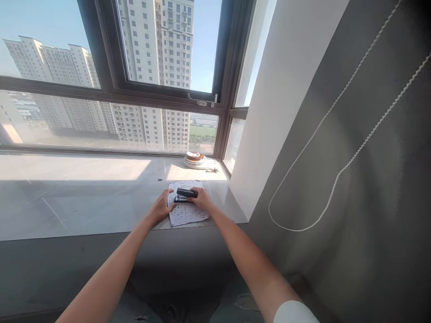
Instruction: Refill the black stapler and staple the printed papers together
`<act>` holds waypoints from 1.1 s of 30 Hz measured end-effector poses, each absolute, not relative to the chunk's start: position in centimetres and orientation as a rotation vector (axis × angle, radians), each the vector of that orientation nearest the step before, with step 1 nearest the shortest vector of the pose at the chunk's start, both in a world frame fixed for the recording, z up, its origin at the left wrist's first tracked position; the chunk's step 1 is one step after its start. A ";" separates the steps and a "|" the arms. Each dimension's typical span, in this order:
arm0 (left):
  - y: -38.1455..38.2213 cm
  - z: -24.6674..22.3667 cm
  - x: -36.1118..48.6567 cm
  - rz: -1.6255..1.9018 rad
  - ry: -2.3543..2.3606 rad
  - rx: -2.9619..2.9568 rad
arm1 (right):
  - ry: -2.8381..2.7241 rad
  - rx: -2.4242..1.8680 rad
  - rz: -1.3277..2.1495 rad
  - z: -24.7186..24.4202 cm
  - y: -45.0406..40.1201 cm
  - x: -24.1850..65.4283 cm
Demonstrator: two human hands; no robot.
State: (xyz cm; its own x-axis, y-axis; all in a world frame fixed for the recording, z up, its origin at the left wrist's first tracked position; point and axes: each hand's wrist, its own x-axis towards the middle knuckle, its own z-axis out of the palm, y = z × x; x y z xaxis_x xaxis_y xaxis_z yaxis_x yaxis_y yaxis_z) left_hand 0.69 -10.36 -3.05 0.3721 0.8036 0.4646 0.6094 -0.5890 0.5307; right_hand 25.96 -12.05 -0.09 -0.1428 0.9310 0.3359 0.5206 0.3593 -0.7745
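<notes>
A black stapler (187, 193) sits over a patterned white cloth or paper sheet (188, 217) on the window ledge. Its upper arm is raised off its base at the left end. My right hand (202, 199) grips the stapler at its right end, thumb and fingers round it. On the sheet's left edge rests my left hand (162, 207), fingers and thumb apart, with the thumb tip close to the stapler's base. Whether that thumb touches the base I cannot tell.
A stack of plates or round lids (195, 160) stands at the back right of the ledge (101, 202), by the window frame (148, 102). A small dark piece (160, 180) lies behind the sheet. At right, a beaded blind cord (332, 197) hangs along the grey wall.
</notes>
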 end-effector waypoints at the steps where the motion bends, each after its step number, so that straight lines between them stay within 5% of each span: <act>1: -10.3 -3.1 0.7 1.030 1.232 2.358 | -1.791 -1.258 0.639 -0.1 -12.3 26.2; 14: -10.9 -2.3 1.9 1.061 1.160 2.318 | -1.663 -1.303 0.657 -0.6 -14.5 27.4; 25: -11.0 -1.8 3.9 1.324 1.069 1.155 | -1.626 -1.398 0.646 -1.0 -13.8 27.2; 33: -11.0 -1.8 4.4 1.380 1.062 1.004 | -1.572 -1.409 0.641 -1.1 -13.6 27.2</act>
